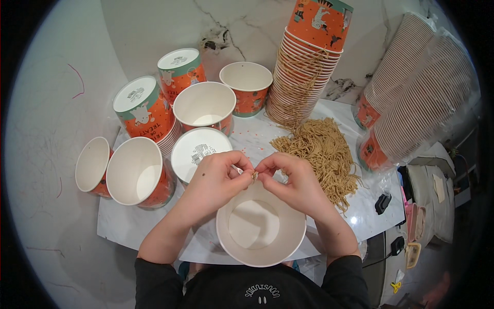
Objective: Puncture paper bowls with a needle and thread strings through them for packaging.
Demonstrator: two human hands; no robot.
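Tan strand (254, 176), its long axis mostly hidden, is pinched between left fingers (242, 180) and right fingers (272, 186).

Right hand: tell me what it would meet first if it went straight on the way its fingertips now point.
Most likely the left hand, whose fingertips face those of the right hand, with a small tan piece between. Whether the hands already touch is unclear.
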